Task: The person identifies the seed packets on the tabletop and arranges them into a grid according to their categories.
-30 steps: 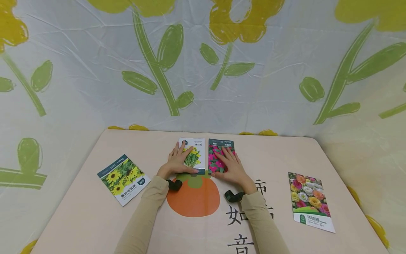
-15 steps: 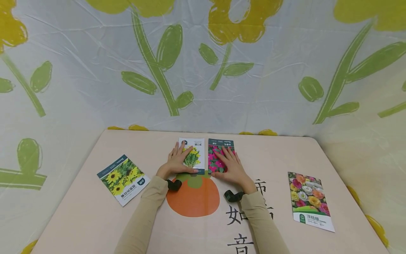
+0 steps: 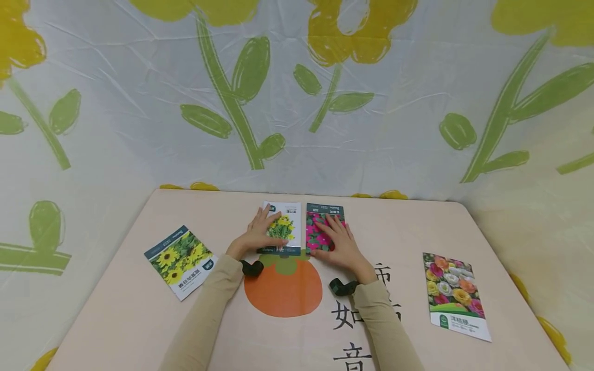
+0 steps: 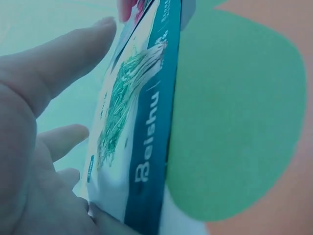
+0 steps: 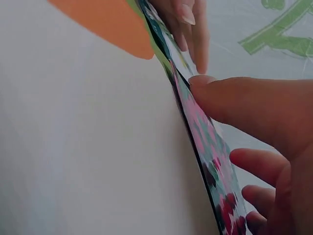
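Observation:
Two flower seed packets lie side by side near the far edge of the table, a narrow gap between them. Fingers spread, my left hand (image 3: 255,237) lies over the left part of a white packet with yellow flowers (image 3: 285,230). In the left wrist view its thumb (image 4: 68,56) stands out over the packet's face, beside the dark band lettered "Beishu". My right hand (image 3: 343,249) rests with spread, nearly straight fingers on a packet of pink flowers (image 3: 313,234). In the right wrist view the thumb (image 5: 244,105) lies at that packet's inner edge.
A packet with yellow sunflowers (image 3: 178,263) lies angled at the left. One with multicoloured blooms (image 3: 454,288) lies at the right. The pale table cover (image 3: 278,345) bears a printed orange persimmon (image 3: 283,291) and black characters. A flower-print cloth (image 3: 278,103) hangs behind.
My left hand has shifted slightly left and its thumb has drawn back, showing more of the white packet's dark lower band. The right hand and all the packets stay in place.

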`<state>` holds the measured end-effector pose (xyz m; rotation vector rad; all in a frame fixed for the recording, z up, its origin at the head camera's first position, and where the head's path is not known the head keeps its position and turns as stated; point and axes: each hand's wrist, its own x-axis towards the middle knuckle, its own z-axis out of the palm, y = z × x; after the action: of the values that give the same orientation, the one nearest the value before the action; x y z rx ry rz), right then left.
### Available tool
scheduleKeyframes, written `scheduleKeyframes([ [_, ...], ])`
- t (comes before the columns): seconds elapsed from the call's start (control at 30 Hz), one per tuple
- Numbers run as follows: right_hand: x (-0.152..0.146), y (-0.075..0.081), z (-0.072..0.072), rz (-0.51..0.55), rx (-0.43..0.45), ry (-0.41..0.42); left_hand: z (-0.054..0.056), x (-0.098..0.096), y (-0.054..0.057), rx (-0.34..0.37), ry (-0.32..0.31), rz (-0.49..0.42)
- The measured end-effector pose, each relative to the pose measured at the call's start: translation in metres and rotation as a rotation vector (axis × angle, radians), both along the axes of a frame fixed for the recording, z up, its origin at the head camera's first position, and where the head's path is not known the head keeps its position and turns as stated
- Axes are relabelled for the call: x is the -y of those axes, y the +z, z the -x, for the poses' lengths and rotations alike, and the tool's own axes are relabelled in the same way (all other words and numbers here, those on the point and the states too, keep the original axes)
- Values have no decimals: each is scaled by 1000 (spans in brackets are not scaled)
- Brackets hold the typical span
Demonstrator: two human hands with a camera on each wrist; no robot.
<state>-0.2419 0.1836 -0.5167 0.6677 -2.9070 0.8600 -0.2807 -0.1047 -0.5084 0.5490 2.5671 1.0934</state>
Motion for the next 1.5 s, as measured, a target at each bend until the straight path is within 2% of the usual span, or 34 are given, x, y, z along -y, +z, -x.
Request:
scheduleKeyframes([
  [0.13, 1, 3, 0, -26, 16, 4, 1, 3, 5, 5, 3, -48],
  [0.33, 1, 6, -1, -46, 19, -1, -3, 16, 20, -2, 12, -129],
  [0.43, 1, 5, -1, -38, 14, -3, -10, 28, 28, -25, 21, -149],
  [0.57, 0, 5, -2, -3, 13, -1, -26, 45, 39, -46, 38, -165],
  [0.73, 2, 8, -2, 51, -11, 12, -44, 65, 46, -93, 64, -148],
  [0.9, 5, 19, -4, 112, -34, 7, -62, 85, 45, -128, 111, -129],
  [1.1, 10, 37, -9, 206, -41, -9, -81, 115, 33, -183, 151, -84],
  [1.2, 10, 46, -13, 236, -54, -23, -91, 132, 28, -189, 162, -74],
  [1.37, 5, 61, -21, 243, -67, -36, -108, 156, 24, -186, 193, -49],
  [1.5, -7, 74, -30, 222, -99, -48, -117, 173, 21, -190, 233, 11],
])
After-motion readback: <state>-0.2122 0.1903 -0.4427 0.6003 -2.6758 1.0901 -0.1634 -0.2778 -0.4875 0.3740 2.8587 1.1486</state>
